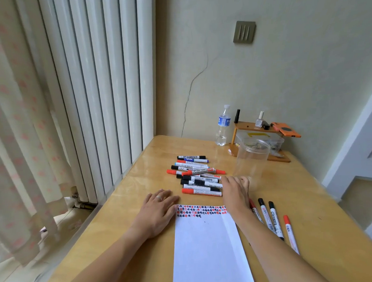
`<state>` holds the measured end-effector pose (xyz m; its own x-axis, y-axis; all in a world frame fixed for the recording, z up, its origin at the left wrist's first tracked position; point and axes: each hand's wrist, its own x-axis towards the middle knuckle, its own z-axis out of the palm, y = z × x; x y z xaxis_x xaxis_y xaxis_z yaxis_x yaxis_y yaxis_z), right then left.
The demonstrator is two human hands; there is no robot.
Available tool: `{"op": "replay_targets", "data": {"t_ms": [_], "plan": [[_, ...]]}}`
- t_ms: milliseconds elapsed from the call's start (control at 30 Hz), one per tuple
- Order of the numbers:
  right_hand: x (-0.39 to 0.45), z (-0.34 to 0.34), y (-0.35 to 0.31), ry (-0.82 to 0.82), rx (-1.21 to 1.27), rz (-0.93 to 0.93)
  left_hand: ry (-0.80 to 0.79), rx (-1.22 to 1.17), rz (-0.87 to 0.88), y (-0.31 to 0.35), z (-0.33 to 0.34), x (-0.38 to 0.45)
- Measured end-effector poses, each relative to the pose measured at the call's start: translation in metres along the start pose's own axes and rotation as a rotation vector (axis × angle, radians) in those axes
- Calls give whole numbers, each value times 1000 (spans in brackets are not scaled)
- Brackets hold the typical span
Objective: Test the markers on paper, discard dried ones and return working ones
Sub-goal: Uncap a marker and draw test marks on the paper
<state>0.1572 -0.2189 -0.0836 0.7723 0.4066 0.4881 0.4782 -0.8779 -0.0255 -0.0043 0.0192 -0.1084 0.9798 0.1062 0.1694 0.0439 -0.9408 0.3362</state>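
Note:
A white sheet of paper (209,250) lies on the wooden table (125,228), with rows of red and black test marks along its far edge. Beyond it sits a pile of several capped markers (198,175) in black, red and blue. Several more markers (271,220) lie in a row right of the paper. My left hand (159,208) rests flat on the table at the paper's far left corner, fingers straight. My right hand (236,191) lies past the paper's far right corner, fingers touching the pile's right ends, beside a clear plastic jar (253,157).
A water bottle (222,126) stands at the back by the wall. A small wooden shelf (259,127) holds a nail polish bottle and an orange phone, with a clear box under it. A radiator and curtain are on the left.

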Motion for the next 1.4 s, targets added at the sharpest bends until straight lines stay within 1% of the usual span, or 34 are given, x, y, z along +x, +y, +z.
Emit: {"op": "replay_targets", "data": {"t_ms": [133,233,333,433,500,600,667,767,1000,1133,1233,1367,1400], "plan": [[-7,-5,-1,116,11,10,18,-17,11,-3,2,-1],[-19,-15,-10,191,58,-15,99,-73,30,1,0,-3],[-38,-22,-26,186,116,-110,265,-151,94,3,-1,-7],[-55,-28,-41,133,195,-257,342,-228,174,3,-2,-11],[-62,-33,-50,80,216,-332,324,-231,222,7,-5,-14],[-69,-41,-60,48,247,-353,317,-190,282,9,-6,-16],[-70,-44,-66,43,239,-372,295,-201,291,8,-5,-15],[-70,-42,-76,-10,210,-437,268,-240,315,8,-3,-16],[-76,-31,-89,139,223,-570,184,-239,314,13,-9,-20],[-78,-35,-90,162,218,-538,181,-193,341,12,-6,-20],[-75,-42,-91,171,164,-539,217,-177,354,10,-4,-21],[-72,-48,-92,135,138,-545,261,-180,374,10,-5,-21],[-71,-49,-91,102,142,-530,275,-188,382,10,-5,-22]]}}
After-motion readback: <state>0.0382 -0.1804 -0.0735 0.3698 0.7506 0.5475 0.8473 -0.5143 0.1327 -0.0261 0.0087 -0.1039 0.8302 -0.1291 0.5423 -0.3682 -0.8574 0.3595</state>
